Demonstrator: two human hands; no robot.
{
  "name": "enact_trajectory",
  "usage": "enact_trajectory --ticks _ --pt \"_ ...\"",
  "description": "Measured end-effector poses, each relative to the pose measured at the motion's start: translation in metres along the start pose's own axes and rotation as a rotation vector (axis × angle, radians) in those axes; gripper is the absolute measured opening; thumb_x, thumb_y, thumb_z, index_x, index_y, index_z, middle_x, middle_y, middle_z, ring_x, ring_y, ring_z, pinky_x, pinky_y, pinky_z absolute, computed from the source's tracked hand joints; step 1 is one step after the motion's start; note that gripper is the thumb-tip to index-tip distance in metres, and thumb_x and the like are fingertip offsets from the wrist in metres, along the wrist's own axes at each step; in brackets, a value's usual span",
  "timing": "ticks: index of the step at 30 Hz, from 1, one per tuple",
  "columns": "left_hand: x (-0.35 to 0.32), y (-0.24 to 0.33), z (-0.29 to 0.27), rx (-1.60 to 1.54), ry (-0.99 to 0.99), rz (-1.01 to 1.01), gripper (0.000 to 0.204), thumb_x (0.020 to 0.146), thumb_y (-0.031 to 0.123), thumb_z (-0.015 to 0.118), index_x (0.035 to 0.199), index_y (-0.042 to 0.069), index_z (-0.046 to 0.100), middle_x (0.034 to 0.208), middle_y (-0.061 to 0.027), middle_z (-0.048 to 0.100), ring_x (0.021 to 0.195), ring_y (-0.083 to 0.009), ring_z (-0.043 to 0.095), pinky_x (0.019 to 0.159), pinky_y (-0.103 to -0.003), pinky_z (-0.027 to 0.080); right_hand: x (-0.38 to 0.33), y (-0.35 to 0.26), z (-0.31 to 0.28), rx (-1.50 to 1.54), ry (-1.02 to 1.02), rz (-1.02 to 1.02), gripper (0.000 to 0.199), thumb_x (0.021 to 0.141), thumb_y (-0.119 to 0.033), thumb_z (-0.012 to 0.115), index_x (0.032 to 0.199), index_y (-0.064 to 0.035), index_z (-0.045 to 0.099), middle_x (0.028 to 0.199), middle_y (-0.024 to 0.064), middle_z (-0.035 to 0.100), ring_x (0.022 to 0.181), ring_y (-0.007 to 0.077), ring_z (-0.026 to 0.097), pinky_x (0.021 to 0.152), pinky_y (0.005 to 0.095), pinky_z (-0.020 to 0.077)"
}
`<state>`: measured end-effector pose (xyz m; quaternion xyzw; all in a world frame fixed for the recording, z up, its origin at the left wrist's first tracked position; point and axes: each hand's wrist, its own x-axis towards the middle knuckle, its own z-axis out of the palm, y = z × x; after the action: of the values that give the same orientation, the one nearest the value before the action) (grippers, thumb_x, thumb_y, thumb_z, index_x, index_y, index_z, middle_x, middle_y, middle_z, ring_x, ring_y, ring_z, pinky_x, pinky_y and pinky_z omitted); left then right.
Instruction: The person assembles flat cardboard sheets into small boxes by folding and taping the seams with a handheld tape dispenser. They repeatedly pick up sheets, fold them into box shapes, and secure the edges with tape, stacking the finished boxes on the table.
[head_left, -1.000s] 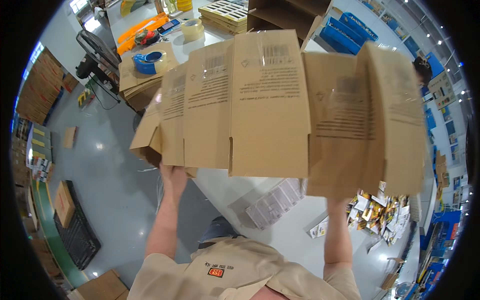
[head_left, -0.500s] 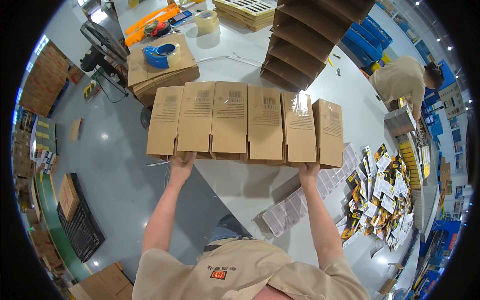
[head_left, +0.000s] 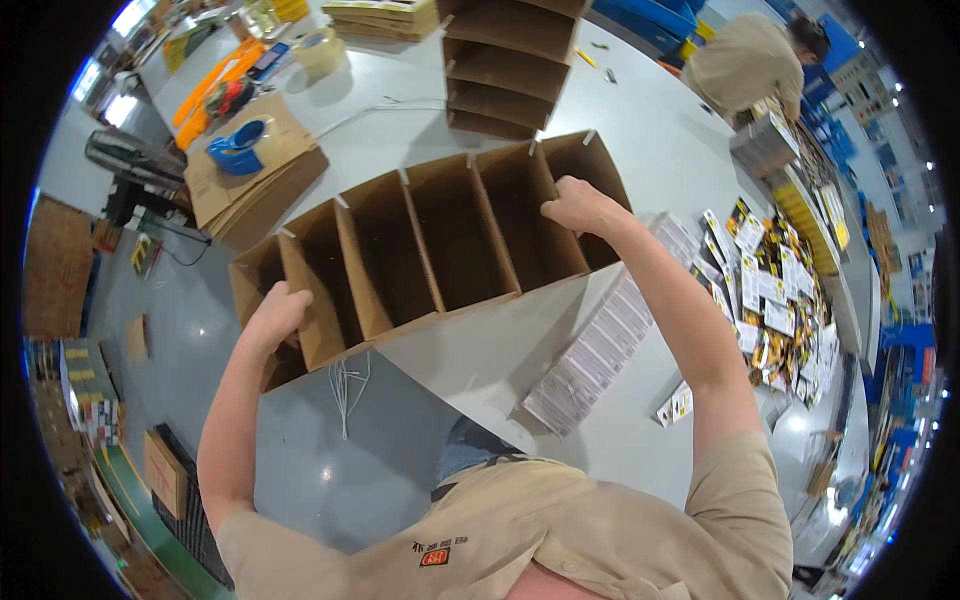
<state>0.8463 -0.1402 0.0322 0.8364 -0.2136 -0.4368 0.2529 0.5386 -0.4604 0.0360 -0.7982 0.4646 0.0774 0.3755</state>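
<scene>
A row of joined brown cardboard boxes [head_left: 362, 275] stands slanted across the table, open compartments facing up toward me. At its left end my left hand [head_left: 278, 318] is closed on a cardboard wall, with its fingers partly inside a compartment. Toward the right end, my right hand [head_left: 582, 207] pinches the wall between the last two compartments. The row's left end juts past the table edge. Behind it stands another column of open brown boxes [head_left: 500, 82]. Bits of clear tape show along the far rim.
Flat cardboard [head_left: 225, 205] with a blue tape dispenser [head_left: 238, 150] lies at left; a clear tape roll [head_left: 320, 52] is beyond. Right are a row of grey printed packets [head_left: 590, 355] and a heap of carded packages [head_left: 775, 285]. A co-worker [head_left: 745, 62] bends over farther right. A fan [head_left: 140, 160] stands left.
The box row has turned from printed sides facing me to openings facing me, and now slants. Both hands have moved from its lower edge up onto its inner walls.
</scene>
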Motion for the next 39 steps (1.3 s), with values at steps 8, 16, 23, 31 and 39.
enact_trajectory --ticks 8,16,23,31,39 --pt "-0.037 -0.018 0.063 -0.120 0.197 0.234 0.029 0.088 0.020 0.056 0.086 -0.008 0.062 0.071 -0.0100 0.062 0.065 -0.0213 0.058 0.063 -0.037 0.047 -0.013 0.076 -0.029 -0.133 0.039 -0.242 0.035 0.084 -0.014 0.063 0.108 0.0106 0.066 0.100 0.0252 0.071 0.098 0.0374 0.069 0.085 0.0417 0.0540" --pt "-0.073 0.064 0.248 0.091 0.362 0.399 0.044 0.092 0.027 0.049 0.087 -0.014 0.063 0.084 -0.0347 0.064 0.085 -0.0443 0.067 0.080 -0.050 0.048 -0.012 0.239 -0.094 0.023 0.369 -0.348 0.035 0.089 -0.012 0.062 0.121 0.0008 0.064 0.115 0.0226 0.069 0.111 0.0367 0.065 0.096 0.0426 0.0498" --pt "-0.116 0.068 0.298 0.117 0.291 0.379 0.037 0.091 0.019 0.048 0.107 -0.011 0.061 0.105 -0.0316 0.067 0.104 -0.0453 0.064 0.091 -0.046 0.048 -0.071 0.311 -0.111 -0.119 0.414 -0.336 0.030 0.084 -0.011 0.064 0.104 0.0108 0.061 0.109 0.0320 0.065 0.108 0.0476 0.061 0.092 0.0470 0.0497" --pt "-0.140 0.046 0.375 0.179 0.479 0.309 0.034 0.092 0.019 0.052 0.102 -0.011 0.064 0.100 -0.0300 0.069 0.101 -0.0435 0.066 0.087 -0.045 0.049 -0.031 0.341 -0.079 0.103 0.321 -0.413 0.033 0.092 -0.015 0.064 0.121 0.0010 0.066 0.114 0.0267 0.068 0.109 0.0419 0.064 0.092 0.0444 0.0511" --pt "-0.146 0.024 0.404 0.086 0.473 0.289 0.046 0.095 0.029 0.061 0.121 -0.010 0.060 0.116 -0.0267 0.067 0.108 -0.0407 0.064 0.096 -0.043 0.048 -0.067 0.344 -0.072 -0.070 0.480 -0.381 0.043 0.089 -0.024 0.067 0.118 0.0068 0.062 0.110 0.0313 0.067 0.106 0.0444 0.065 0.091 0.0474 0.0523"
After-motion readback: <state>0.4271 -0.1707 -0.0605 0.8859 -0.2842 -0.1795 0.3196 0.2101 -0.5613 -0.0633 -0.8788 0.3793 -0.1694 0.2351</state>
